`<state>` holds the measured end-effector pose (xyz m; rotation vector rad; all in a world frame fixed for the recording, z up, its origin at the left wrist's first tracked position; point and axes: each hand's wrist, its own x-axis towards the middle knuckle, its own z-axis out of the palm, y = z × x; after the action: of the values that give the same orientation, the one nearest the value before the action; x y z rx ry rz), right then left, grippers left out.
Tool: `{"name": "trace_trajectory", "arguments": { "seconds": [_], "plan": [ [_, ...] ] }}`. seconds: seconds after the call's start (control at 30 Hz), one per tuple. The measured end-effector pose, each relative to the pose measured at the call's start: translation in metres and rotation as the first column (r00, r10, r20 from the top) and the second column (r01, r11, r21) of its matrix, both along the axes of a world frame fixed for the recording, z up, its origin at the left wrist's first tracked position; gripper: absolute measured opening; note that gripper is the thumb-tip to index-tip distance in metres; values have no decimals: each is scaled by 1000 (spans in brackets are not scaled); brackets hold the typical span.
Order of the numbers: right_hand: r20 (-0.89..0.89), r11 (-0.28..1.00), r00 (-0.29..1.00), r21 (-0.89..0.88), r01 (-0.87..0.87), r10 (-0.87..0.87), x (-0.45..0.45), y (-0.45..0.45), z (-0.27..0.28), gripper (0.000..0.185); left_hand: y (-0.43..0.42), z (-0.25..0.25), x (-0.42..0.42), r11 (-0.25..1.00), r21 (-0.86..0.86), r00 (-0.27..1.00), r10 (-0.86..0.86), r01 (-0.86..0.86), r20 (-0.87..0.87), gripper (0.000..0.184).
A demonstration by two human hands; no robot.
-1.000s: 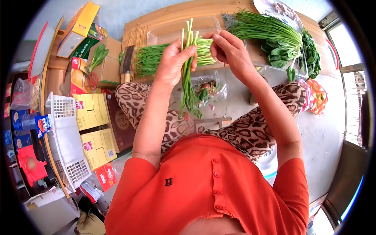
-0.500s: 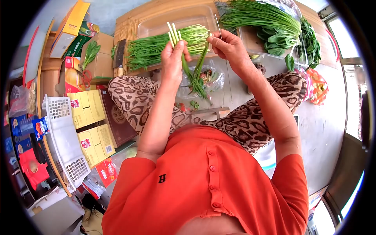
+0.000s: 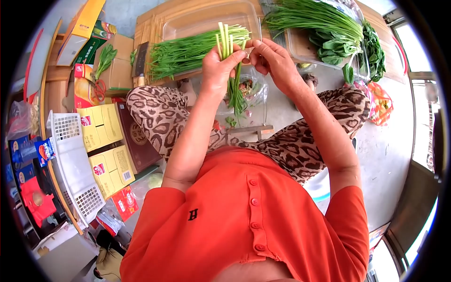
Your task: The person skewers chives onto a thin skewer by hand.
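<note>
My left hand (image 3: 221,70) is closed around a small bunch of garlic chives (image 3: 226,40). Their pale cut ends point up, and the green leaves (image 3: 236,96) hang down below the fist. Close beside it, the fingers of my right hand (image 3: 270,56) are pinched together near the left thumb and the stalk ends. What lies between those right fingertips is too small to tell. Behind my hands, a thick pile of garlic chives (image 3: 188,54) lies along the front of a clear plastic tray (image 3: 211,16). Under the hanging leaves is a clear plastic bag (image 3: 258,94) with scraps in it.
A cleaver (image 3: 140,61) lies on the wooden board (image 3: 152,28) at left. To the right, a second tray (image 3: 295,44) bears long green chives (image 3: 314,19) and leafy greens (image 3: 326,49). Cartons (image 3: 105,124) and a white plastic basket (image 3: 77,164) stand on my left.
My right hand has moved left to meet the left hand. The separate chives it held apart now hang together with the bunch. My left hand has shifted slightly right.
</note>
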<state>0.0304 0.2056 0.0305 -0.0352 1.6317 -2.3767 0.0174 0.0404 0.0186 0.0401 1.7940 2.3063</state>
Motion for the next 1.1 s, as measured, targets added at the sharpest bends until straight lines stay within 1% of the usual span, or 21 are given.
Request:
{"name": "trace_trajectory", "arguments": {
  "seconds": [0.03, 0.07, 0.13, 0.3, 0.37, 0.47, 0.53, 0.63, 0.7, 0.73, 0.8, 0.9, 1.03, 1.1],
  "plan": [
    [-33, 1000, 999, 24, 14, -13, 0, -1, 4, 23, -3, 2, -1, 999, 34, 1000, -3, 3, 23, 18],
    [-36, 1000, 999, 22, 12, -12, 0, 0, 4, 23, -8, 3, -3, 999, 32, 1000, -2, 2, 19, 18],
    [-70, 995, 995, 80, -65, 70, -1, 4, 3, 30, -17, 5, -6, 992, 129, 995, -25, 12, 101, 21],
    [-75, 985, 984, 79, -155, 161, 2, 6, 6, 31, -30, 3, -8, 990, 138, 992, -31, 14, 123, 21],
    [-48, 958, 971, 185, -221, 233, 7, 5, 13, 31, -32, 4, -9, 991, 134, 991, -17, -1, 132, 21],
    [-39, 946, 965, 212, -247, 261, 11, 1, 11, 31, -37, 4, -10, 993, 119, 990, 0, -17, 141, 21],
    [-48, 945, 964, 211, -248, 263, 14, 0, 14, 30, -38, 4, -11, 994, 109, 990, 4, -19, 139, 21],
    [-27, 943, 963, 210, -256, 268, 15, -2, 14, 29, -37, 6, -10, 989, 146, 987, 5, -29, 162, 17],
    [-109, 950, 970, 254, -183, 216, 14, -6, 9, 30, -36, 5, -10, 988, 156, 984, -22, -6, 175, 18],
    [-106, 950, 971, 255, -181, 213, 15, -6, 9, 30, -35, 4, -9, 988, 157, 984, -25, -4, 178, 18],
    [-98, 931, 968, 309, -193, 233, 15, -5, 9, 33, -34, 4, -8, 989, 146, 983, -42, 16, 180, 19],
    [-127, 937, 965, 298, -182, 228, 13, -6, 4, 32, -35, 4, -9, 989, 145, 981, -51, 24, 186, 20],
    [-111, 924, 963, 329, -196, 244, 12, -3, 6, 30, -35, 5, -8, 989, 144, 981, -61, 35, 182, 20],
    [-117, 929, 961, 310, -203, 249, 11, -4, 2, 30, -35, 5, -9, 985, 172, 979, -57, 24, 194, 18]
  ]
}}
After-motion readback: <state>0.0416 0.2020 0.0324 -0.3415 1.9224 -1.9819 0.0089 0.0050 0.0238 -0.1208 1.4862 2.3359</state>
